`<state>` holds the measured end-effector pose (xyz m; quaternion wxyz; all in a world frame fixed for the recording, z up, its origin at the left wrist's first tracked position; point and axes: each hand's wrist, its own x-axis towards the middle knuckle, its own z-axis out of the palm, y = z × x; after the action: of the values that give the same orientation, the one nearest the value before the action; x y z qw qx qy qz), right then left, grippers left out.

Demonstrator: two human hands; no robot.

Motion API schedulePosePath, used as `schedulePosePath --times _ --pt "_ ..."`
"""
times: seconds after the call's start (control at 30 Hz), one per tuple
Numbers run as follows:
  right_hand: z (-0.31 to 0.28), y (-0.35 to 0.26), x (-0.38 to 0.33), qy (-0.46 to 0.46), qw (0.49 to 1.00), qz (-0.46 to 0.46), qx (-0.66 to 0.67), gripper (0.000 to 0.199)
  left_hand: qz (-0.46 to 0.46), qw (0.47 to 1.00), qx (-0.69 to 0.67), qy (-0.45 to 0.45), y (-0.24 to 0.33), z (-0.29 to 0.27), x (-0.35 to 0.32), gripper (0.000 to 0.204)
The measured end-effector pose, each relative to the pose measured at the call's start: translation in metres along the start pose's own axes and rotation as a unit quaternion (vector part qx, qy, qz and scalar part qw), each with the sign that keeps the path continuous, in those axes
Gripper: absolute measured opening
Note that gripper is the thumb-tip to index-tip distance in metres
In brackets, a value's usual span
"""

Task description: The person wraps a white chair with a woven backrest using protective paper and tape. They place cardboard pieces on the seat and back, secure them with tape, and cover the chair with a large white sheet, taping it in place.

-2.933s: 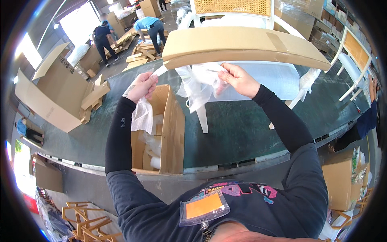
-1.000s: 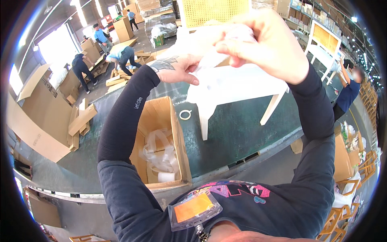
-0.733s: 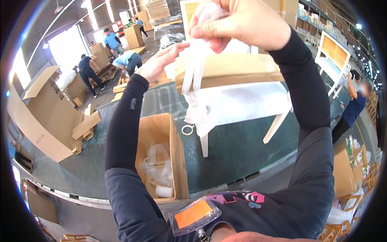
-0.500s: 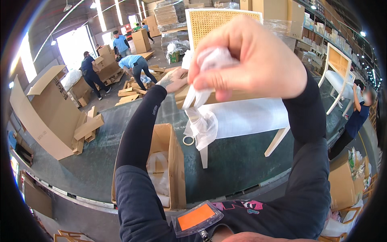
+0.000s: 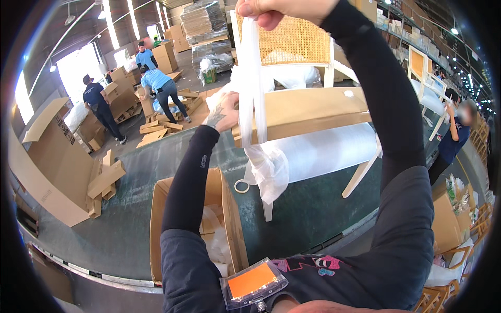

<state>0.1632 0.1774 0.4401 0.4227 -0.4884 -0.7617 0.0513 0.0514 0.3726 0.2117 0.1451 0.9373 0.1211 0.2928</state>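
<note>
My right hand (image 5: 276,11), at the top edge, pinches a long white plastic strip (image 5: 253,78) and pulls it upward. The strip runs down to bunched white film (image 5: 269,175) around the front left corner of a white chair's seat. That seat (image 5: 329,151) is wrapped in white sheeting, and the chair has a woven cane back (image 5: 297,47). A long cardboard piece (image 5: 313,112) lies across the seat. My left hand (image 5: 224,112) rests at this cardboard's left end, its fingers mostly hidden. Beside the bunched film is a pale ring (image 5: 241,186), like a tape roll.
An open carton (image 5: 237,229) with white wrapping inside stands close on the left of the dark green work surface (image 5: 308,219). Farther left lies a large opened box (image 5: 52,167). Several people work at the back left; a person (image 5: 454,135) handles another chair (image 5: 430,99) at right.
My right hand has risen from in front of the chair to the top edge, drawing the strip up long and straight. My left hand remains by the cardboard. The whole view has shifted slightly.
</note>
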Motion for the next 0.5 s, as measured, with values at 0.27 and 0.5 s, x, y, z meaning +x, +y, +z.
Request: schedulePosePath --times 0.27,0.5 --pt "0.058 0.150 0.095 -0.062 0.976 0.202 -0.044 0.010 -0.053 0.960 -0.230 0.153 -0.012 0.020 -0.015 0.037" --pt "0.129 0.219 0.100 -0.146 0.960 0.237 -0.020 0.016 -0.059 0.955 -0.162 0.242 -0.001 0.017 -0.024 0.047"
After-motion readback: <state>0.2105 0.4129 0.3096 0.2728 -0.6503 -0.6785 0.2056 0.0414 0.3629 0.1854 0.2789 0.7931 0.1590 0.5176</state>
